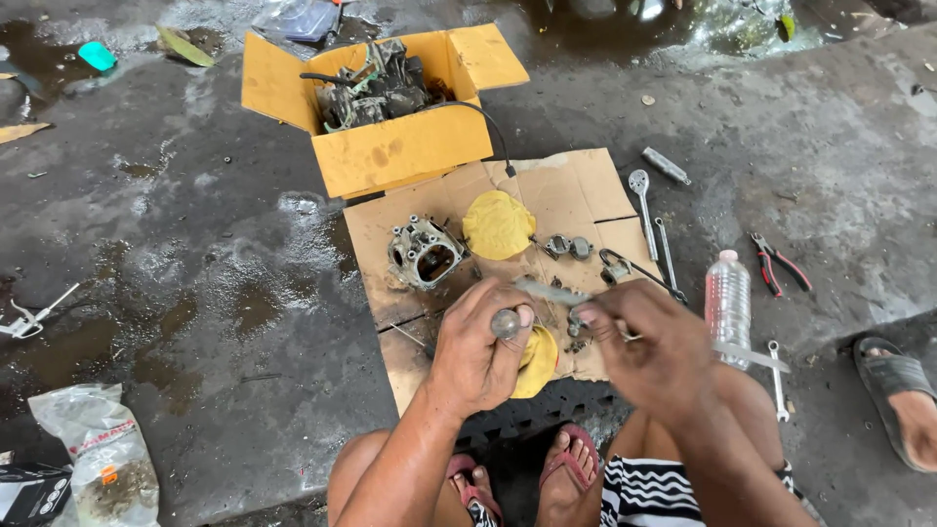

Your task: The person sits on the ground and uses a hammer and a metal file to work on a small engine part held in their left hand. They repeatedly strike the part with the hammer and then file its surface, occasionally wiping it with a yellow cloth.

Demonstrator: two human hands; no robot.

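My left hand is closed around a small round grey metal part, held above a flattened cardboard sheet. My right hand pinches a thin flat metal tool whose tip points left toward that part; a long thin strip pokes out to the right of the hand. A yellow cloth lies under my hands. Further up the cardboard sit a grey engine cylinder head, another yellow cloth and two small round metal parts.
A yellow cardboard box full of dirty parts and cables stands behind the sheet. Wrenches, a clear plastic bottle, red-handled pliers and a small spanner lie right. The concrete floor is wet. Another person's sandalled foot is far right.
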